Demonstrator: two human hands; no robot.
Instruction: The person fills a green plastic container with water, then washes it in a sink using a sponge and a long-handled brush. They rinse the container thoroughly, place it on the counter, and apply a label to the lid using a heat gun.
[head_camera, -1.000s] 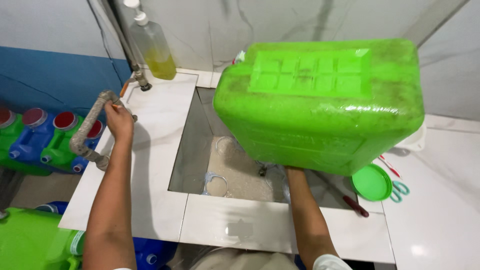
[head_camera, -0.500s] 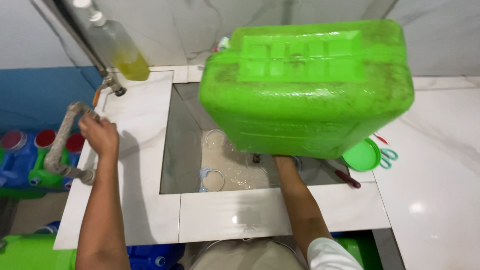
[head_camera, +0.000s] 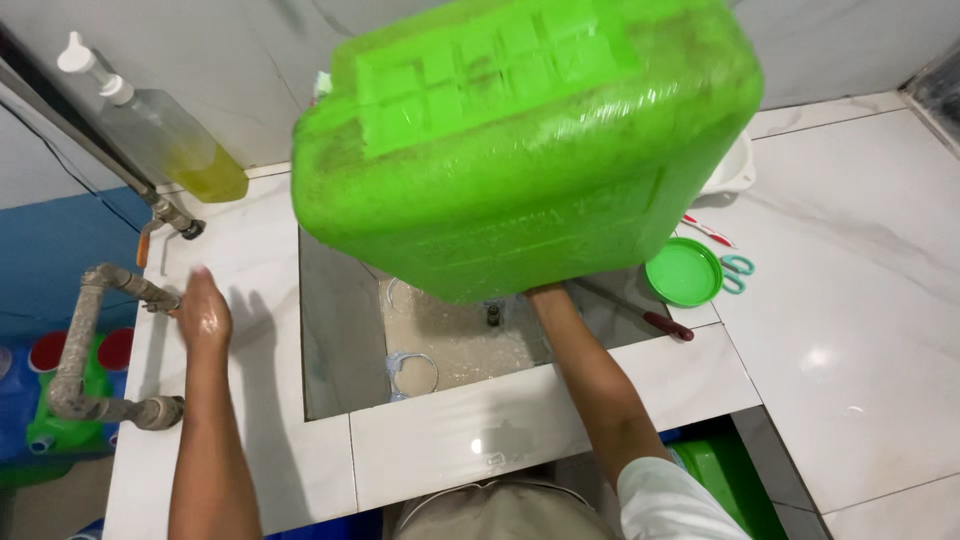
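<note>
green jerrycan (head_camera: 530, 140) above sink (head_camera: 340, 330), right hand (head_camera: 545, 292) beneath

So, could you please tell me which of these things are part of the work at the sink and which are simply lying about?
In use:
green jerrycan, held over the sink by the right hand
pipe tap by the left hand

Lying about:
soap dispenser bottle
green lid
scissors

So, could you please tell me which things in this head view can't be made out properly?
- Right hand: hidden under the green jerrycan; only the forearm shows, so its grip can't be judged.
- Sink drain: mostly covered by the jerrycan.
- Jerrycan's opening: not visible from this side.
- Left hand: motion-blurred beside the pipe.
- Soap bottle: partly crossed by a metal bar.
</note>
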